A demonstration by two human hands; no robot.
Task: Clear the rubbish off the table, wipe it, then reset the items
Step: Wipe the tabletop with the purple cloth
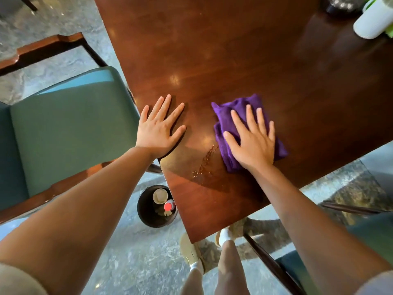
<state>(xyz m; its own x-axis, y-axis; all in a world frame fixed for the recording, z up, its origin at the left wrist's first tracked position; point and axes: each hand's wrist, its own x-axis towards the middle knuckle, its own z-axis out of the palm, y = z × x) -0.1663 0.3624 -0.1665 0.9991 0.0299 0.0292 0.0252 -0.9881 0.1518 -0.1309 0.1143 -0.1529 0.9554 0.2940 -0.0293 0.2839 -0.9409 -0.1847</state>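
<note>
A dark brown wooden table (223, 50) fills the middle of the head view. My right hand (253, 139) lies flat, fingers spread, pressing a folded purple cloth (227, 116) onto the tabletop near the front corner. My left hand (161, 126) rests flat and open on the table's left edge, holding nothing. A wet smear (204, 165) glistens on the wood between the two hands, just left of the cloth.
A black bin (146, 216) on the floor below the table corner holds a paper cup (160, 195) and a red-capped bottle (169, 206). A green padded chair (70, 133) stands left. A white container (372, 20) and a dark jar (340, 5) sit at the far right. Another chair (282, 265) is at the lower right.
</note>
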